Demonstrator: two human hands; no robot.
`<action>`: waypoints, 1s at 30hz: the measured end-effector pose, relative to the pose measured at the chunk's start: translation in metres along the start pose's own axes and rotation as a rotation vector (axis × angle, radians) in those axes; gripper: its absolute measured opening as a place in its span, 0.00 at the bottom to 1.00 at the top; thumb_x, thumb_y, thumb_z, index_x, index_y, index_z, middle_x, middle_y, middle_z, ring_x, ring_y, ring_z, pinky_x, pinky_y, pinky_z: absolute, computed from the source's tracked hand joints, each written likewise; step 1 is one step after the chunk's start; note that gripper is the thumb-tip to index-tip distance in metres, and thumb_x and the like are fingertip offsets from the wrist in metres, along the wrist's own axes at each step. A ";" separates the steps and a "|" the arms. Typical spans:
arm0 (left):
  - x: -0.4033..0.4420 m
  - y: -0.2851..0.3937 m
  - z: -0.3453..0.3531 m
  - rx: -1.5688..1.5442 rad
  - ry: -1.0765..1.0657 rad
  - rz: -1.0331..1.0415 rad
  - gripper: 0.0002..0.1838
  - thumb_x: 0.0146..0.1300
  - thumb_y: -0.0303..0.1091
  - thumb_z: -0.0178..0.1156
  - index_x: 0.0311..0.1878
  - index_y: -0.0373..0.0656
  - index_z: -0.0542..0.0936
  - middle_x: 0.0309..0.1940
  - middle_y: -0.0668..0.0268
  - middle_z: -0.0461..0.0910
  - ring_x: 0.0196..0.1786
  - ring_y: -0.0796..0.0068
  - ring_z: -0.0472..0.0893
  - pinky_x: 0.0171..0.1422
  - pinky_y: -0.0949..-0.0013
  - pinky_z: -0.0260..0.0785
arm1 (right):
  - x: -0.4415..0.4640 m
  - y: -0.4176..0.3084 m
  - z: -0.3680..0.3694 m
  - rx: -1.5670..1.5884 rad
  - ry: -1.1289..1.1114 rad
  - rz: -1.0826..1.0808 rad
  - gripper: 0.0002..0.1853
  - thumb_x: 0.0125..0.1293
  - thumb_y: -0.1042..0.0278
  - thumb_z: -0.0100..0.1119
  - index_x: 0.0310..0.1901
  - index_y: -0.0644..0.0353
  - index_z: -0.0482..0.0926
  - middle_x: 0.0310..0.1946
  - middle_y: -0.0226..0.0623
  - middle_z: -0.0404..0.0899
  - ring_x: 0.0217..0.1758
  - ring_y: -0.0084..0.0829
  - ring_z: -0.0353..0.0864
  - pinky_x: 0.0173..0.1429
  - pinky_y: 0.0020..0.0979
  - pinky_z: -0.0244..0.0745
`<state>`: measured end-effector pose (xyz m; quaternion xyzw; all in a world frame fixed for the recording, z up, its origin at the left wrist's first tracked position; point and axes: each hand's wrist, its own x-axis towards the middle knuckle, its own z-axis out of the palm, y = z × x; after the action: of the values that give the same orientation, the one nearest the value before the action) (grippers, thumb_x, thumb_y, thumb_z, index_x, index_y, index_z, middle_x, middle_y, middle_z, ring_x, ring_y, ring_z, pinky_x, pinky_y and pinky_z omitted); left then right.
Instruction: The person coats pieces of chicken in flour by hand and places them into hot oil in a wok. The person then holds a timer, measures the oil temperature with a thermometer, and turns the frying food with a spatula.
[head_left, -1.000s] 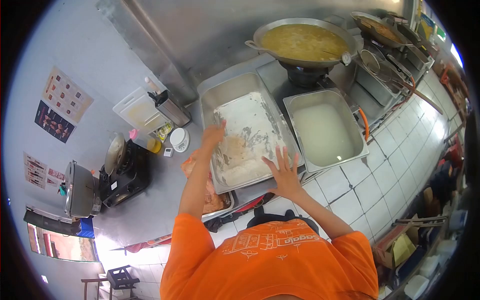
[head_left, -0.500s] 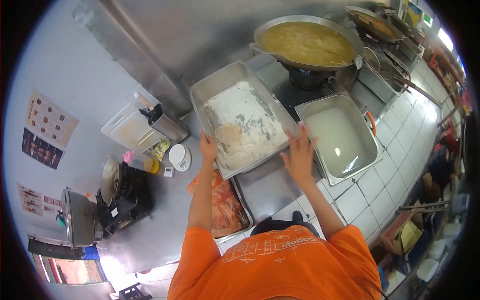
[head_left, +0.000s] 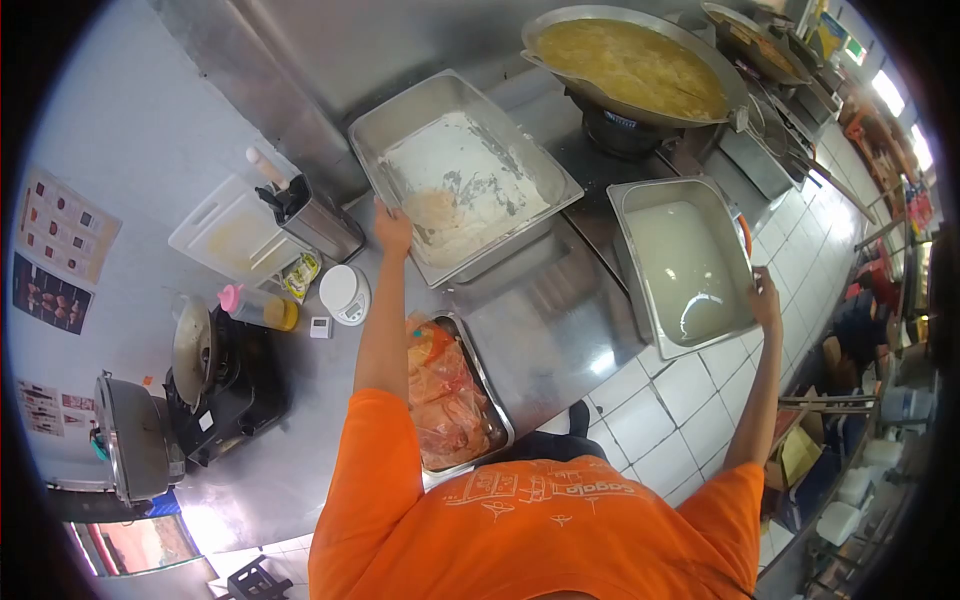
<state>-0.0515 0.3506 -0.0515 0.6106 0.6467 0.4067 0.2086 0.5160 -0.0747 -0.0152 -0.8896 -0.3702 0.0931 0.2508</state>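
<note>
My left hand [head_left: 393, 228] is closed on the near left rim of a deep steel pan [head_left: 500, 245]. White flour [head_left: 465, 165] is spread unevenly over the bottom of this pan, with a tan patch at the near left. My right hand [head_left: 766, 298] grips the right rim of a second steel pan [head_left: 650, 310], which holds a pale, cloudy liquid [head_left: 685, 265]. Between my arms, a shallow tray [head_left: 495, 405] bears raw-looking meat in clear plastic [head_left: 440, 390].
A wok of yellow oil [head_left: 635, 65] sits on a burner at the back. To the left are a white scale [head_left: 345, 293], a small timer [head_left: 320, 327], a squeeze bottle [head_left: 262, 308], a knife holder [head_left: 322, 222] and a cutting board [head_left: 228, 232]. A black stove [head_left: 240, 390] stands farther left.
My right hand has left the flour pan's side and moved right to the liquid pan's far rim. The flour pan sits farther back and left, with my left hand still on it.
</note>
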 end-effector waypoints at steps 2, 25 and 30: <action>0.006 -0.020 0.012 0.042 0.098 0.132 0.29 0.60 0.32 0.51 0.65 0.30 0.63 0.52 0.40 0.74 0.54 0.46 0.76 0.57 0.59 0.67 | -0.028 -0.002 0.002 0.115 -0.033 -0.097 0.21 0.56 0.75 0.53 0.53 0.57 0.69 0.28 0.42 0.74 0.33 0.33 0.76 0.42 0.29 0.72; -0.138 -0.124 -0.169 0.210 -0.126 -0.076 0.18 0.62 0.39 0.55 0.51 0.40 0.78 0.40 0.53 0.82 0.44 0.58 0.82 0.49 0.61 0.73 | -0.284 -0.204 0.098 0.612 -0.045 0.099 0.38 0.59 0.77 0.58 0.67 0.67 0.46 0.31 0.43 0.74 0.28 0.23 0.73 0.30 0.24 0.68; -0.241 -0.157 -0.212 -0.201 -0.507 -0.554 0.18 0.66 0.41 0.51 0.53 0.40 0.76 0.37 0.63 0.82 0.39 0.72 0.81 0.42 0.68 0.74 | -0.312 -0.242 0.101 0.858 -0.212 0.264 0.44 0.59 0.78 0.61 0.68 0.64 0.39 0.51 0.54 0.65 0.49 0.35 0.73 0.46 0.28 0.72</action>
<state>-0.2711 0.0743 -0.1056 0.4705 0.6721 0.2324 0.5224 0.1116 -0.1114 0.0160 -0.7306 -0.2054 0.3592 0.5431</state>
